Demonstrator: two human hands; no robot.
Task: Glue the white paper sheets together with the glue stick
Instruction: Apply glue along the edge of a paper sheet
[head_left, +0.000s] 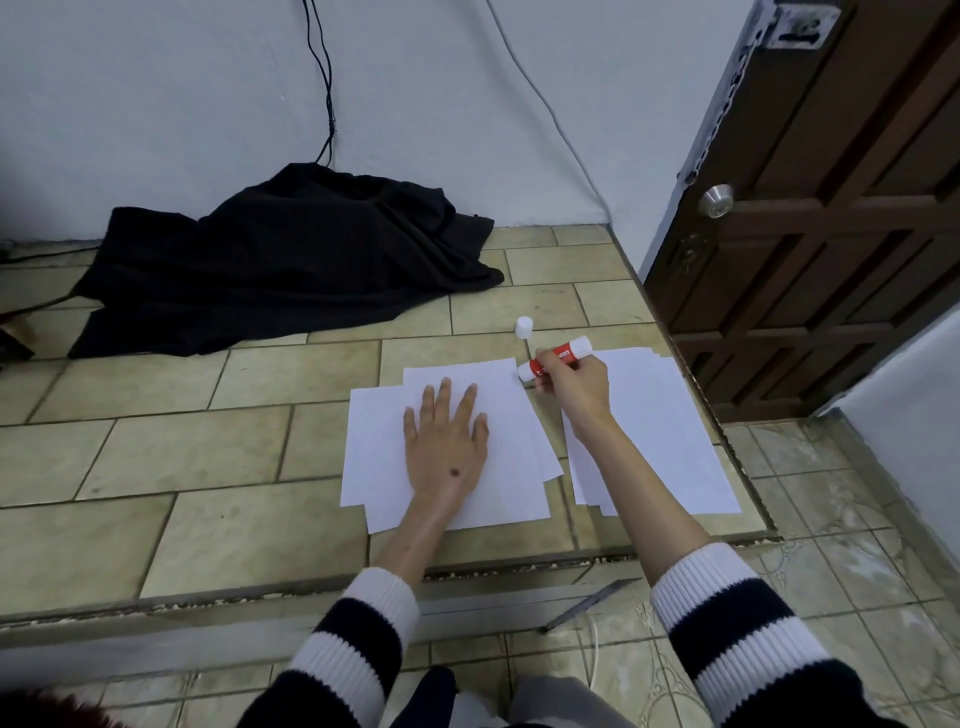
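Beige tiled floor (208, 530) carries fanned white paper sheets (498, 499), pinned by the flat, outstretched left hand (445, 441). Right hand (574, 387) grips an uncapped red-and-white glue stick (563, 355), tip at the sheets' far right corner; its white cap (524, 327) stands near, just beyond.

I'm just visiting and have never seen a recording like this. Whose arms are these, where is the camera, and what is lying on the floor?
There is no machine here: a person wears a wide-angle camera on the head, looking forward and down at their own two hands. The left hand lies flat with straight fingers on a loose pile of white paper sheets on the tiled floor. The right hand grips a red glue stick at the pile's far right corner. Its white cap stands on the tiles just beyond. A second pile of sheets lies to the right. A black cloth lies by the wall.
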